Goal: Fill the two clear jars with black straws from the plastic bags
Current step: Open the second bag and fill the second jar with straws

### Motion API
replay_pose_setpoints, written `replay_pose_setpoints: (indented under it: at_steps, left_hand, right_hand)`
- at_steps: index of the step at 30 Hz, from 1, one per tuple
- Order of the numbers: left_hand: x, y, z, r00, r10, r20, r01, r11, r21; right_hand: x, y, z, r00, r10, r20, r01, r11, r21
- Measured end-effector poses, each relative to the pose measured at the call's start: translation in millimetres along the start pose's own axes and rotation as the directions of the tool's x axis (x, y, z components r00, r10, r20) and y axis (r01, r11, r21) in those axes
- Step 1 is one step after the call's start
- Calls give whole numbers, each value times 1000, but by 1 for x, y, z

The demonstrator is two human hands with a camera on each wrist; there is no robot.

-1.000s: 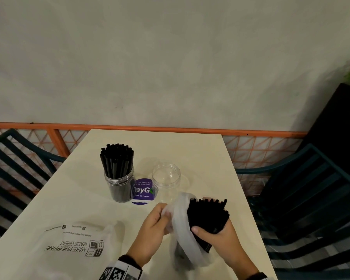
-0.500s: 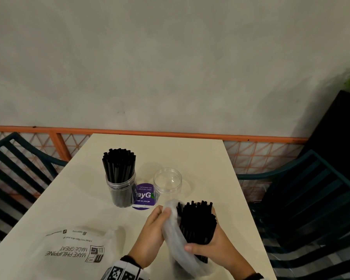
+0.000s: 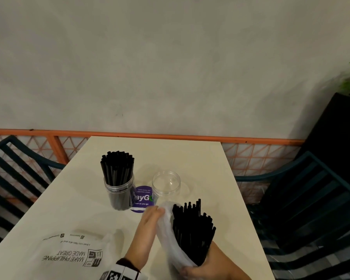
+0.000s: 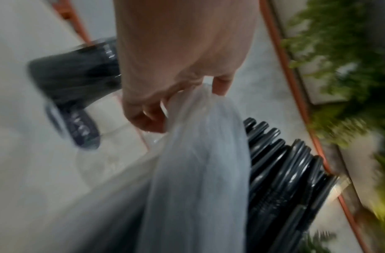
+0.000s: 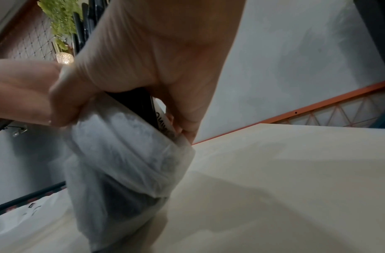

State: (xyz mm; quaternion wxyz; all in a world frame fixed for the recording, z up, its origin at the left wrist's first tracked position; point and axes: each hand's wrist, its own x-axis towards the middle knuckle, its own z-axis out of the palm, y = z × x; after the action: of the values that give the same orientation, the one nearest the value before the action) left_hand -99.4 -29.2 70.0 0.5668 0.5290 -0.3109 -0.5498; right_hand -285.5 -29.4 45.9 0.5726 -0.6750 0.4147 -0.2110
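Straws (image 3: 192,233): black bundle, half in bag (image 3: 167,237), at near edge of table (image 3: 190,154). Right hand (image 3: 206,267) clamped round bundle base; left hand (image 3: 146,233) pinches bag rim. Advice: peel bag down, base squeezed, tips toward empty jar (image 3: 166,183).

Dim, even light; soft shadows lie on the tabletop (image 3: 170,154). The head view is sharp but bows at its edges. Motion blur smears the left wrist view.
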Motion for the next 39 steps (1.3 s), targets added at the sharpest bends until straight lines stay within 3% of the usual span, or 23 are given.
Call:
replay_pose_setpoints:
  at_steps: [2, 6, 9, 11, 12, 14, 16, 17, 19, 22, 24, 27, 29, 32, 34, 36, 39]
  left_hand:
    - [0, 8, -3, 986, 167, 23, -168, 973, 160]
    - [1, 12, -4, 965, 262, 26, -260, 932, 251]
    - [4, 7, -1, 966, 245, 89, -260, 909, 324]
    - [5, 4, 3, 975, 199, 101, -221, 925, 309]
    - [4, 3, 4, 985, 149, 88, -166, 955, 246]
    - [2, 5, 5, 994, 10, 110, -16, 999, 52]
    - [0, 7, 1, 980, -84, 182, 102, 991, -91]
    - [0, 8, -4, 972, -81, 219, 103, 990, -95]
    - [1, 11, -15, 941, -53, 335, 18, 994, 107]
    - [1, 12, -26, 865, -153, 477, -119, 862, 493]
    - [-1, 9, -26, 912, -82, 403, -193, 779, 596]
    - [0, -2, -20, 972, 112, 208, -214, 793, 571]
    - [-2, -8, -16, 974, 189, 128, -228, 805, 548]
    - [-3, -12, -14, 966, 252, 51, -240, 814, 529]
    - [-3, -12, -13, 958, 286, -2, -243, 815, 526]
    - [-6, -10, -12, 945, 327, -21, -267, 807, 527]
    - [-13, -9, -11, 930, 366, 7, -305, 764, 569]
  right_hand:
    - [1, 9, -1, 999, -23, -23, 23, 1000, -19]
    - [2, 13, 0, 998, -43, -36, 43, 999, 2]
    - [2, 10, -1, 997, -76, 32, 78, 994, -72]
    - [4, 10, 1, 980, -146, -132, 97, 942, -320]
    - [11, 11, 0, 951, -145, -274, 26, 918, -395]
    - [26, 34, 5, 904, -248, -348, 26, 845, -534]
    - [3, 27, -6, 994, -53, -98, 11, 921, -388]
    - [-12, 22, -14, 994, -18, -111, -13, 961, -275]
    - [-2, 10, -5, 999, -10, 50, 8, 999, 43]
    - [5, 21, -15, 999, -24, -49, 26, 998, 52]
    - [7, 23, -18, 996, 62, -57, -59, 997, 47]
    - [8, 23, -20, 981, 184, -64, -188, 980, -61]
    - [6, 15, -22, 981, 192, -11, -191, 964, -183]
    - [1, 5, -30, 964, 175, 201, -130, 967, -220]
    - [-2, 3, -39, 947, 181, 265, -109, 958, -265]
    - [-4, 5, -44, 951, 188, 246, -114, 951, -286]
    - [-2, 17, -43, 973, 218, 77, -181, 926, -332]
